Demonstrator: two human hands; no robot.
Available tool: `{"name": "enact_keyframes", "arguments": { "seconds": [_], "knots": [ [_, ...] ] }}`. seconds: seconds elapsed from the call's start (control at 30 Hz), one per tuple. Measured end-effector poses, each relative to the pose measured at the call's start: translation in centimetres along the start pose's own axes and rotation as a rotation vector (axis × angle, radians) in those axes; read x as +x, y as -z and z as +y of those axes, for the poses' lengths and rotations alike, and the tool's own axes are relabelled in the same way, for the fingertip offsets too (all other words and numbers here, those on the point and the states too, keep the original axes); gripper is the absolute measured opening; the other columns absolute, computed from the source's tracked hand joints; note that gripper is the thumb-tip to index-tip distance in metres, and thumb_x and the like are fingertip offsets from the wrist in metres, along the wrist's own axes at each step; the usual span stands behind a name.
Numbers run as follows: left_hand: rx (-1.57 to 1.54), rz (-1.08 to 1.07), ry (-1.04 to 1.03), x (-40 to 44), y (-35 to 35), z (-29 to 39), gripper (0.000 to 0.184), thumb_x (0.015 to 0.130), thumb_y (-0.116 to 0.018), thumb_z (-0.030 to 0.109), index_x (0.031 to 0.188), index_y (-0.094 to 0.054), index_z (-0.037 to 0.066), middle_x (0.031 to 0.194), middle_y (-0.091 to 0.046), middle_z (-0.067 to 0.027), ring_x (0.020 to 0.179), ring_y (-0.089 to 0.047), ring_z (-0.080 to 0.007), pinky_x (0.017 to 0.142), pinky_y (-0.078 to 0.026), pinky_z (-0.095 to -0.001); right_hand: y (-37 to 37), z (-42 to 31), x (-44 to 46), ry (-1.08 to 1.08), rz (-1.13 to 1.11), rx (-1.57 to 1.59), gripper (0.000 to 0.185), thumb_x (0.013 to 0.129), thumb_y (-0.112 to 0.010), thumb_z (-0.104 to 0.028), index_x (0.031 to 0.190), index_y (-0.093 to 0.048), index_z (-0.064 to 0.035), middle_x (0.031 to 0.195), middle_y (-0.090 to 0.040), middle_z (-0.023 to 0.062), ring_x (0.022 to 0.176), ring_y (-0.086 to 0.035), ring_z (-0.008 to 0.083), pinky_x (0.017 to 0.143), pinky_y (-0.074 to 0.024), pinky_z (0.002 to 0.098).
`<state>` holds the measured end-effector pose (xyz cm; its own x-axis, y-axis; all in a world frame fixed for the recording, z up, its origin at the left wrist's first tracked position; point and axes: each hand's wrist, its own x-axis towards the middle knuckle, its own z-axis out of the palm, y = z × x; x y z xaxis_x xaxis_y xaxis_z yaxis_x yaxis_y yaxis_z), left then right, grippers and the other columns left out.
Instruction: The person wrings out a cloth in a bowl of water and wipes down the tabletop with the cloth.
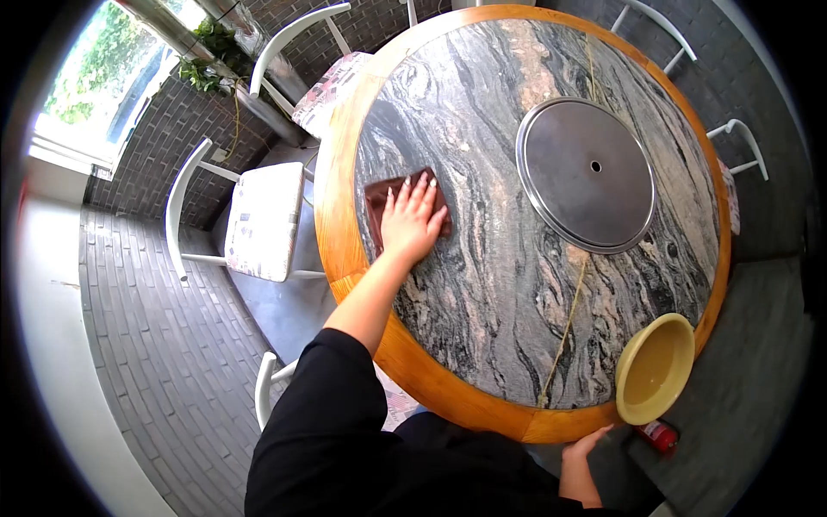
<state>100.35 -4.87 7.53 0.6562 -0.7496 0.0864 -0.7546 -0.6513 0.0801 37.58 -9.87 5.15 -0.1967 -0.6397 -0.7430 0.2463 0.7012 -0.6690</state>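
My left hand [412, 220] lies flat, palm down and fingers spread, on a dark brown cloth [376, 200]. The cloth rests on the grey, streaked stone top of a round table [482, 284], near its left side. Down at the front edge, my right hand [587, 444] is at the wooden rim with its fingers stretched out. Nothing shows in it; whether it touches the rim I cannot tell. Close by that hand, a yellow basin [656, 369] with liquid in it stands at the table's right front edge.
A round metal lid [587, 175] with a small central hole sits on the tabletop. Pale chairs with patterned seats, one a white chair [263, 221] at the left, stand around the table. Below the basin is a red fire extinguisher [660, 437]. A window [99, 77] is at upper left.
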Motion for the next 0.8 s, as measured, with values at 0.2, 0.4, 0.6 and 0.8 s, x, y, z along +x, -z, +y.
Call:
{"name": "enact_keyframes", "arguments": {
  "seconds": [0.2,0.4,0.6,0.8],
  "knots": [
    [-0.178,-0.002,-0.232,-12.3,2.2,9.9,0.058,0.098,-0.048,0.048,0.146,-0.049,0.015,0.157,-0.038,-0.003,0.146,-0.032,-0.0261,0.121,-0.017,-0.049,3.0,0.2,2.0,-0.072,-0.113,-0.056,0.093,0.09,-0.029,-0.081,0.157,-0.024,-0.0172,0.162,-0.026,0.0032,0.147,-0.027,0.0275,0.119,-0.0225,0.0466],
    [-0.281,0.012,-0.259,-21.5,3.3,15.8,0.056,0.093,-0.057,0.047,0.141,-0.055,0.019,0.153,-0.045,0.0001,0.143,-0.037,-0.0249,0.119,-0.02,-0.0512,2.9,-0.2,2.0,-0.046,-0.158,-0.127,0.093,0.09,-0.03,-0.081,0.158,-0.02,-0.0189,0.163,-0.023,0.0023,0.148,-0.026,0.0264,0.119,-0.0215,0.0457],
    [-0.267,0.05,-0.227,-17.7,2.7,14.8,0.047,0.095,-0.055,0.043,0.138,-0.058,0.023,0.151,-0.046,0.0019,0.141,-0.039,-0.0229,0.12,-0.02,-0.0485,4.2,0.5,3.5,-0.05,-0.066,-0.141,0.09,0.091,-0.031,-0.08,0.159,-0.018,-0.0209,0.163,-0.023,0.0023,0.148,-0.026,0.0265,0.118,-0.0211,0.0457],
    [-0.193,0.031,-0.192,-11.4,2.0,13.1,0.049,0.097,-0.051,0.043,0.142,-0.053,0.021,0.156,-0.04,0.0009,0.141,-0.039,-0.0253,0.119,-0.021,-0.0484,3.5,0.1,2.1,-0.054,-0.081,-0.149,0.091,0.091,-0.031,-0.079,0.16,-0.014,-0.0207,0.163,-0.022,0.0021,0.148,-0.026,0.0263,0.119,-0.0206,0.0445]
  ]
}}
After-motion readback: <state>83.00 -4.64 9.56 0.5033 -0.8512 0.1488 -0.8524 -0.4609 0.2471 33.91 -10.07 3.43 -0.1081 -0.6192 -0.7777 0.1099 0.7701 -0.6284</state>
